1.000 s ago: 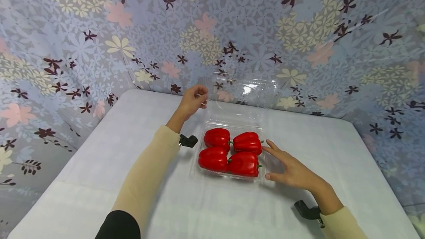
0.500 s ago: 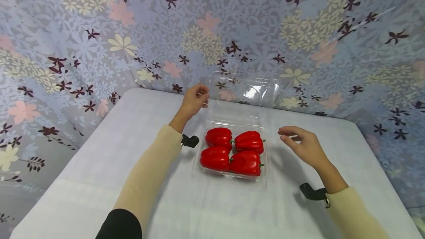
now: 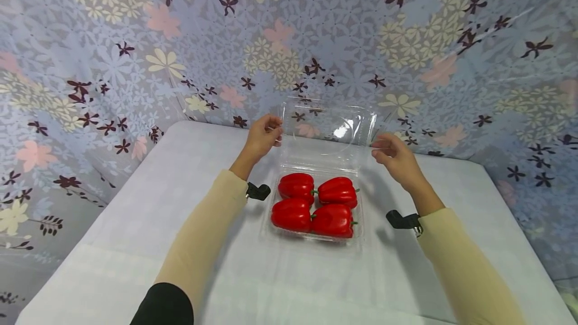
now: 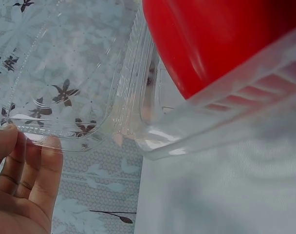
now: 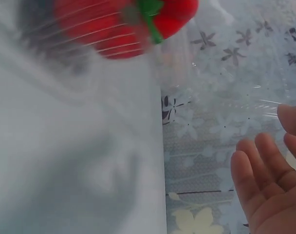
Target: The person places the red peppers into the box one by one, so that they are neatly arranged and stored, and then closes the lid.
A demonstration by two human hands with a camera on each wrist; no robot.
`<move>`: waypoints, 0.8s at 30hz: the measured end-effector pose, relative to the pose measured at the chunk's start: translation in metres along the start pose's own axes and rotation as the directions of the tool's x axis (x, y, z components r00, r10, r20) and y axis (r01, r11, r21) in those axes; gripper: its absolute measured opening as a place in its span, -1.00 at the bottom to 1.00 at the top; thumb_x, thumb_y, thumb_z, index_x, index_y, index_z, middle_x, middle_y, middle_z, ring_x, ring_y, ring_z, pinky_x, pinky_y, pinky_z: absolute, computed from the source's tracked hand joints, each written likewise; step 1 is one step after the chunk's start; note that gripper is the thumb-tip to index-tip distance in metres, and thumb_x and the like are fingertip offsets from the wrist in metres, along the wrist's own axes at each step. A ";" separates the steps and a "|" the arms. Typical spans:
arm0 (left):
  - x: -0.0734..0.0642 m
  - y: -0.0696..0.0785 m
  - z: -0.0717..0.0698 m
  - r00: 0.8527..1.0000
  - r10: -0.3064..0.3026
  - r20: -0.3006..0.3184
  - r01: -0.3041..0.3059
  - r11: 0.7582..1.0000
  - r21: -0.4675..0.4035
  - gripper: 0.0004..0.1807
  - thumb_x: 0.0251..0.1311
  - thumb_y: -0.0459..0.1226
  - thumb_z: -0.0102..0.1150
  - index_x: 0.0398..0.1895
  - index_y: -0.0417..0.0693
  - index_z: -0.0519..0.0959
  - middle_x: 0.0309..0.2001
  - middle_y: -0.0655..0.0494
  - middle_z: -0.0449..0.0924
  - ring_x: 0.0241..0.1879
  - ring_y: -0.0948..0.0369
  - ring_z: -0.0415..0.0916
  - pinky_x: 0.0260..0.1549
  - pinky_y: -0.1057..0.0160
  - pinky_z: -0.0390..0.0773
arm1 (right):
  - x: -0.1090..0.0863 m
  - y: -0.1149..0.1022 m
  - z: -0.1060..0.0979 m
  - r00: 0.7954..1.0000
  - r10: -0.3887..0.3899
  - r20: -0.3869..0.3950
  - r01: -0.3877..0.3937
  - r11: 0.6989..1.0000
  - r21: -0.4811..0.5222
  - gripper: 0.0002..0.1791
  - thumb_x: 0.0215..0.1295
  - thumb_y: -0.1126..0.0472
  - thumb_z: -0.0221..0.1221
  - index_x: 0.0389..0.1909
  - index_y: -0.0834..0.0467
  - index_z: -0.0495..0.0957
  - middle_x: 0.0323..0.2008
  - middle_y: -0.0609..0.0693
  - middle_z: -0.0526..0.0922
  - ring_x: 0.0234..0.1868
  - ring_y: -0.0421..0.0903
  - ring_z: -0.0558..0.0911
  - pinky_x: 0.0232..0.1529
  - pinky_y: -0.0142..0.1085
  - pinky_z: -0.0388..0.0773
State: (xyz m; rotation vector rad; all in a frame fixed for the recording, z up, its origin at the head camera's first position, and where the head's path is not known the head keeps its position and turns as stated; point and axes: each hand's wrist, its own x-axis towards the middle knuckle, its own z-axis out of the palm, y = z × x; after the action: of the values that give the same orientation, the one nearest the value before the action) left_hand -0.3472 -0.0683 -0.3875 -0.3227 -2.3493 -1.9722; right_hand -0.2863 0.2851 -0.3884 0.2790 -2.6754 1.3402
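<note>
Several red bell peppers (image 3: 291, 214) lie in two rows in a clear plastic clamshell container (image 3: 311, 237). Its hinged lid (image 3: 325, 152) stands raised at the back. My left hand (image 3: 264, 137) pinches the lid's left edge; the left wrist view shows the thumb on one side of the rim and fingers (image 4: 46, 163) behind it. My right hand (image 3: 399, 164) is at the lid's right edge, fingers relaxed and slightly bent. In the right wrist view, a gap shows between thumb and fingers (image 5: 245, 170), and a pepper with a green stem (image 5: 150, 22) appears behind the clear wall.
The container sits on a white-covered table (image 3: 180, 174). A flowered cloth (image 3: 316, 39) hangs behind the table, close to the raised lid. Both wrists carry black camera mounts (image 3: 404, 219).
My right hand has left the container's right side, moving out and then up and back to the lid's right edge. My left hand stays at the lid; the peppers have not moved.
</note>
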 end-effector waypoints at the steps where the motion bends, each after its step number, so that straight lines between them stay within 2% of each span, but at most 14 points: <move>1: 0.000 0.000 0.000 1.000 0.001 -0.001 -0.001 1.000 0.000 -0.80 0.38 -0.43 0.05 0.02 -0.26 0.48 -0.24 0.07 0.45 -0.38 0.27 0.50 -0.44 0.44 0.63 | 0.003 0.000 0.001 1.000 0.003 -0.005 -0.002 1.000 0.020 -0.41 0.47 0.23 0.07 0.46 0.20 0.20 0.24 0.31 0.50 0.07 -0.07 0.63 -0.13 -0.66 0.52; 4: 0.000 0.000 0.002 1.000 0.006 -0.007 -0.006 1.000 0.002 -0.80 0.37 -0.43 0.06 0.02 -0.25 0.48 -0.25 0.08 0.45 -0.38 0.27 0.50 -0.43 0.43 0.64 | 0.011 -0.002 0.005 1.000 0.005 -0.022 -0.003 0.996 0.092 -0.41 0.47 0.27 0.05 0.46 0.22 0.19 0.21 0.33 0.48 -0.11 -0.39 0.59 -0.14 -0.64 0.58; 6: 0.000 -0.001 0.003 1.000 0.007 -0.007 -0.007 1.000 0.001 -0.80 0.37 -0.43 0.06 0.02 -0.25 0.48 -0.25 0.08 0.44 -0.38 0.25 0.50 -0.43 0.42 0.64 | 0.015 -0.003 0.006 1.000 0.012 -0.023 -0.009 0.992 0.130 -0.40 0.46 0.28 0.05 0.47 0.22 0.18 0.20 0.34 0.48 -0.18 -0.48 0.58 -0.15 -0.60 0.62; 10: 0.000 -0.003 0.005 1.000 -0.001 -0.007 0.001 1.000 0.005 -0.81 0.38 -0.43 0.05 0.01 -0.24 0.48 -0.24 0.07 0.45 -0.36 0.23 0.51 -0.40 0.40 0.66 | 0.020 -0.003 0.009 0.999 0.025 -0.038 -0.019 0.988 0.150 -0.40 0.44 0.32 0.08 0.45 0.28 0.20 0.09 0.30 0.52 -0.26 -0.49 0.59 -0.21 -0.55 0.66; 16: 0.000 -0.003 0.005 1.000 -0.012 -0.019 0.012 1.000 0.013 -0.80 0.39 -0.41 0.05 0.03 -0.22 0.50 -0.24 0.07 0.47 -0.35 0.24 0.51 -0.38 0.40 0.66 | 0.028 -0.003 0.014 0.994 0.029 -0.105 -0.010 0.985 0.174 -0.58 0.42 0.34 0.09 0.25 0.38 0.40 -0.21 -0.03 0.53 -0.33 -0.45 0.60 -0.27 -0.50 0.69; 19: 0.002 -0.002 0.005 1.000 -0.008 -0.018 0.009 1.000 0.020 -0.79 0.40 -0.40 0.05 0.04 -0.23 0.50 -0.24 0.07 0.47 -0.34 0.25 0.51 -0.36 0.40 0.67 | 0.030 -0.003 0.014 0.994 0.037 -0.106 -0.015 0.980 0.197 -0.61 0.42 0.36 0.08 0.22 0.38 0.43 -0.26 -0.11 0.51 -0.33 -0.42 0.60 -0.28 -0.49 0.69; 24: 0.002 0.002 0.003 1.000 -0.007 -0.018 0.007 1.000 0.022 -0.79 0.41 -0.39 0.03 0.05 -0.22 0.49 -0.23 0.07 0.47 -0.33 0.25 0.51 -0.33 0.36 0.67 | 0.032 -0.005 0.014 0.994 0.032 -0.106 -0.009 0.977 0.212 -0.62 0.42 0.36 0.08 0.20 0.40 0.40 -0.28 -0.12 0.51 -0.33 -0.41 0.61 -0.29 -0.50 0.69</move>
State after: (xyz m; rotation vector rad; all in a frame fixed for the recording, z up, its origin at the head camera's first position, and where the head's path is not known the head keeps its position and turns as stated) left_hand -0.3489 -0.0649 -0.3856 -0.2953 -2.3625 -1.9431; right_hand -0.3167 0.2681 -0.3862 0.1944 -2.4564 1.5997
